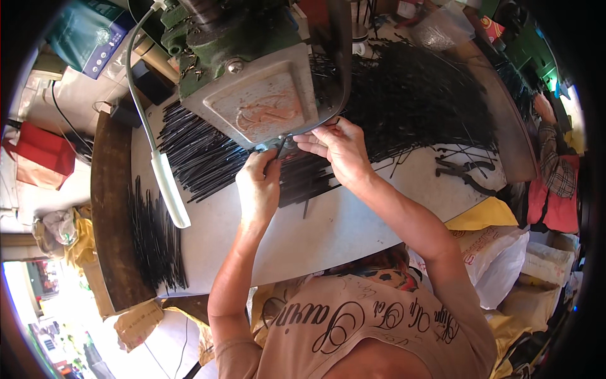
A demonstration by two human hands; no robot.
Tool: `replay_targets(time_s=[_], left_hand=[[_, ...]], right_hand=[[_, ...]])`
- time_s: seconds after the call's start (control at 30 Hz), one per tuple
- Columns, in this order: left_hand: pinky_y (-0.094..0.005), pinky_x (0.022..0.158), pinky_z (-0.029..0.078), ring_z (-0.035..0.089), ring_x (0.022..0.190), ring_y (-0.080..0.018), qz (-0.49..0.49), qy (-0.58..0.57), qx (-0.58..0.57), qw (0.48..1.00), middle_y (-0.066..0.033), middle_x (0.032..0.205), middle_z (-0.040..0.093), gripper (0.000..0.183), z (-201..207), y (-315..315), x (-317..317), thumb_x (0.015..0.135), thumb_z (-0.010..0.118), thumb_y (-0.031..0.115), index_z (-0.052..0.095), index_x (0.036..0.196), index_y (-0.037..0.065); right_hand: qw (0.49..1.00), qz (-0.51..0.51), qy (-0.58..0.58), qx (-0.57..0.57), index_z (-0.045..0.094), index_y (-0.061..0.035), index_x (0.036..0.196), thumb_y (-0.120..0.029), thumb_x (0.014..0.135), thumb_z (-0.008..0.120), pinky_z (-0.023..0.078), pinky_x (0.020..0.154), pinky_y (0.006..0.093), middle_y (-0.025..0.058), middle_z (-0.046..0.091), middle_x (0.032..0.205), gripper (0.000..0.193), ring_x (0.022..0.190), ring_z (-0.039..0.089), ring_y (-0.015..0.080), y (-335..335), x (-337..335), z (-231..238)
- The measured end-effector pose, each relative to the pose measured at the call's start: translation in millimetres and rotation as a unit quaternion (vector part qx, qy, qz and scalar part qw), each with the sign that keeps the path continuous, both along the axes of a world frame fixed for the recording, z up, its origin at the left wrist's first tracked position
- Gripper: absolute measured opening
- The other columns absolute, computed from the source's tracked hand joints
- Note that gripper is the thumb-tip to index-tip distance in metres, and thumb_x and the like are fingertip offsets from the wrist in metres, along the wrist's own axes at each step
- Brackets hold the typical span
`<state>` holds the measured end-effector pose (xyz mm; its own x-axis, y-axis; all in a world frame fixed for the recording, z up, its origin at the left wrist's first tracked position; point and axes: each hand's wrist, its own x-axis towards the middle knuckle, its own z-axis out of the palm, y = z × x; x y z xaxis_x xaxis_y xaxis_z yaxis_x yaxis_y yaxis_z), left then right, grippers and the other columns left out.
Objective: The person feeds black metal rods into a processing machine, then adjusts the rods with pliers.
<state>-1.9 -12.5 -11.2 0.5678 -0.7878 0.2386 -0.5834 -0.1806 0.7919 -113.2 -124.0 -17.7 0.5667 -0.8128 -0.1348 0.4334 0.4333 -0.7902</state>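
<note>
Under the grey front plate of a green bench press (260, 104), my two hands are raised close together. My left hand (257, 180) is closed, with a thin black rod (278, 150) pinched between thumb and fingers. Just right of it, my right hand (341, 148) is closed too, its fingertips against the press's lower edge; what they pinch is mostly hidden. Long thin black rods (205, 161) lie in a thick bundle behind and left of my left hand. Beyond my right hand spreads a large dark heap of similar rods (423, 95).
A white lamp (169, 189) on a bent neck hangs at the left. Black-handled pliers (467, 175) lie on the table (353, 221) at right. More rods (154, 240) lie by the wooden left edge (117, 215). Another person's plaid sleeve (558, 167) shows far right.
</note>
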Motion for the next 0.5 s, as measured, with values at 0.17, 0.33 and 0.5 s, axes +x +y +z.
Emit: replay_targets(time_s=[0.17, 0.33, 0.5], left_hand=[[-0.0283, 0.061, 0.044, 0.056, 0.063, -0.0228, -0.004, 0.008, -0.002, 1.000, -0.0139, 0.074, 0.056, 0.016, 3.2, 1.1, -0.8, 0.074, 0.055, 0.000, 0.059, 0.090, -0.004], [-0.0284, 0.061, 0.043, 0.056, 0.064, -0.0229, -0.002, 0.031, 0.008, 0.999, -0.0144, 0.074, 0.056, 0.017, 3.5, 1.7, -0.5, 0.074, 0.055, -0.001, 0.059, 0.090, -0.004], [-0.0297, 0.060, 0.044, 0.056, 0.064, -0.0256, -0.011, -0.018, 0.000, 1.000, -0.0150, 0.075, 0.056, 0.016, 5.1, -0.3, -0.5, 0.074, 0.055, -0.001, 0.059, 0.089, -0.004]], right_hand=[[1.000, 0.006, -0.008, -0.004, 0.047, 0.0029, 0.083, -0.006, 0.084, 0.052, 0.054, 0.069, 0.0315, 0.0161, 0.060, 0.083, 0.010, 0.075, 0.063, 0.0227, 0.1, 0.4, -1.3], [0.999, 0.021, 0.024, -0.019, 0.050, 0.0052, 0.091, -0.004, 0.087, 0.044, 0.052, 0.077, 0.0362, 0.0179, 0.058, 0.091, 0.012, 0.084, 0.061, 0.0274, -0.7, -1.7, 2.0], [1.000, 0.009, 0.001, -0.003, 0.047, 0.0036, 0.083, -0.006, 0.085, 0.051, 0.054, 0.070, 0.0317, 0.0163, 0.059, 0.083, 0.011, 0.077, 0.062, 0.0229, -1.5, 1.2, -0.3]])
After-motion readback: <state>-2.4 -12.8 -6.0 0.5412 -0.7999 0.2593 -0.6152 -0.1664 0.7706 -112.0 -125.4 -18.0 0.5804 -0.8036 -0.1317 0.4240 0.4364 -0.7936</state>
